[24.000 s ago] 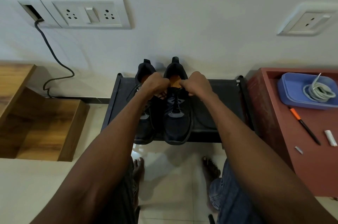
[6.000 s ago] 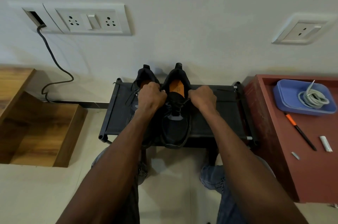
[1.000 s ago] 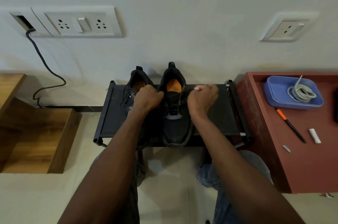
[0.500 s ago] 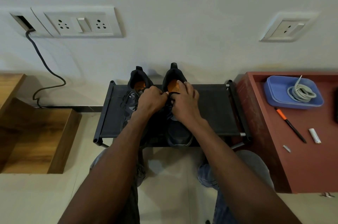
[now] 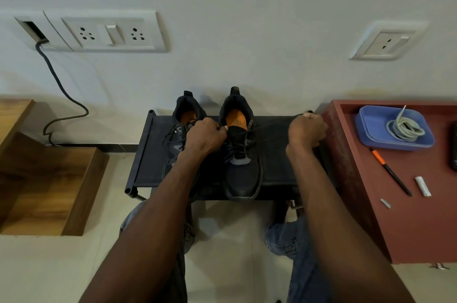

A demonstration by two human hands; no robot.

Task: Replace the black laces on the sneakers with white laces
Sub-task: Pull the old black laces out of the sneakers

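In the head view, two black mesh sneakers with orange insoles stand side by side, toes toward the viewer, on a low black fabric-topped rack point(image 5: 274, 154) in the middle of the frame, against a pale wall. The sneaker on the right of the pair point(image 5: 243, 169) sits in plain sight at centre, while the sneaker on the left of the pair point(image 5: 179, 129) is partly hidden behind the person's left forearm. The left hand point(image 5: 204, 137) rests at the collar of the right-of-pair sneaker with its fingers curled, pinching at the top eyelets beside the orange insole; what exactly lies between the fingertips cannot be told. The right hand point(image 5: 306, 130) is closed into a fist out at the right end of the rack, gripping the end of a thin black lace point(image 5: 269, 125) that runs taut from the sneaker's top eyelets across the rack to that fist. Lower down, black lace still crosses the tongue of this sneaker. At the right edge of the frame stands a dark red wooden tray-topped table point(image 5: 405, 228), and on it a blue plastic tray point(image 5: 371, 134) holding a coiled pale white lace point(image 5: 404, 128), well apart from the sneakers. Below the tray lie a black pen with an orange cap point(image 5: 389, 170) and a small white tube point(image 5: 422, 186). In the upper left of the frame a white socket panel point(image 5: 108, 33) is set in the wall, with a dark cable point(image 5: 61, 89) hanging from an opening beside it. A wooden step unit point(image 5: 49, 179) fills the left edge.
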